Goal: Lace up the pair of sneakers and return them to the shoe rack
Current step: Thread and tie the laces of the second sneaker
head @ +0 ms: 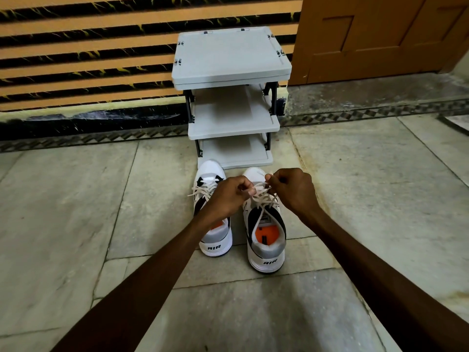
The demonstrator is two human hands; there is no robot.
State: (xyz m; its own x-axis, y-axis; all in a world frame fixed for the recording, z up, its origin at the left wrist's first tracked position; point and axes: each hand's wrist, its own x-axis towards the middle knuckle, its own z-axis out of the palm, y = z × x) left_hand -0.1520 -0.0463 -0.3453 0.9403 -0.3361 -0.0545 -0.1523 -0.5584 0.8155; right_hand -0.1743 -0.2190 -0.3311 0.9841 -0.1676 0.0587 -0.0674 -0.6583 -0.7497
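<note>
**Recorder:** Entry, grips. Your left grip point(229, 193) and your right grip point(291, 189) are both clenched, each pinching a strand of the white lace point(261, 199) of the right sneaker point(266, 240). The grips nearly meet over the eyelets, the left at 9 o'clock of the lace crossing and the right at 3 o'clock.

**Checker:** Agreed. That sneaker stands on the floor point(76, 199) directly under your grips, with its toe at 12 o'clock and its heel at 6 o'clock. The orange insole shows, and "AIR" is printed on the heel.

**Recorder:** The left sneaker point(215, 240) stands just beside it at 9 o'clock, parallel, and partly hidden by your left wrist. Its lace ends point(201, 191) splay loose over the tongue. I cannot tell whether your left grip touches them.

**Checker:** The shoe rack point(231, 54) is grey with three shelves and stands at 12 o'clock of the pair, against the striped wall point(88, 47). Both toes sit just in front of its bottom shelf. A brown door point(380, 34) is at 2 o'clock of the rack.
</note>
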